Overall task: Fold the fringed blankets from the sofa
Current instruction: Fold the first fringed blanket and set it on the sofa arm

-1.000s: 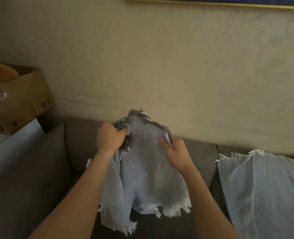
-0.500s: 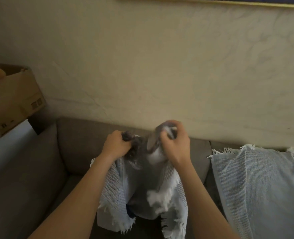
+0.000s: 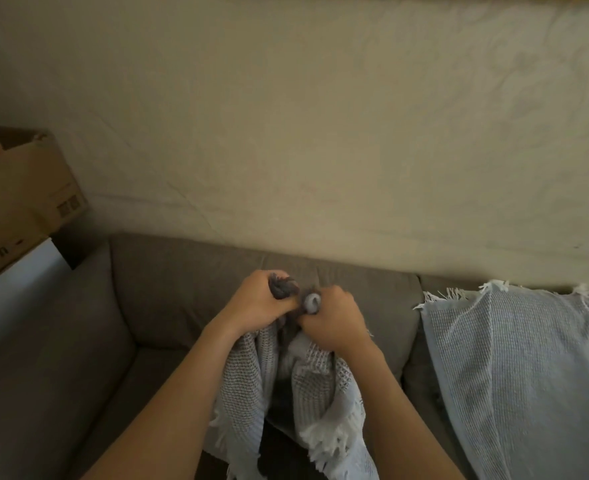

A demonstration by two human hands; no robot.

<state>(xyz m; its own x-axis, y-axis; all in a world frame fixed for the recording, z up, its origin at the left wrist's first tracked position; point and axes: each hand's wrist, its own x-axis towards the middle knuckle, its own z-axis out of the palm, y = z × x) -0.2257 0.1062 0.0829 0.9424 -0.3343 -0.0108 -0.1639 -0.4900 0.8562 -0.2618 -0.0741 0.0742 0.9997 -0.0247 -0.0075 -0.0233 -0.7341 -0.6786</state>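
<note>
Nearest the camera, at lower centre of the frame, the held blanket (image 3: 307,386) hangs in a doubled, bunched column between the two forearms, with its fringe trailing at the bottom edge. Directly above it, the left hand (image 3: 256,299) is curled tight round a gathered corner of dark fringe, and the right hand (image 3: 331,320) is closed round a rolled corner of the same blanket; the two fists sit just beside each other. One second ago the hands were apart and the top edge was stretched flat between them. Half a second ago the right hand was travelling toward the left. The corners have now been brought together, which is judged to be the first halving fold; the cloth below is uneven, so the layers probably need to be aligned before the next fold. Behind the hands is the grey sofa (image 3: 168,289). A second blanket (image 3: 514,368) lies draped and unfolded over the backrest at centre right. A cardboard box (image 3: 19,199) stands at the left edge of the frame. The wall (image 3: 320,133) fills the upper frame.
</note>
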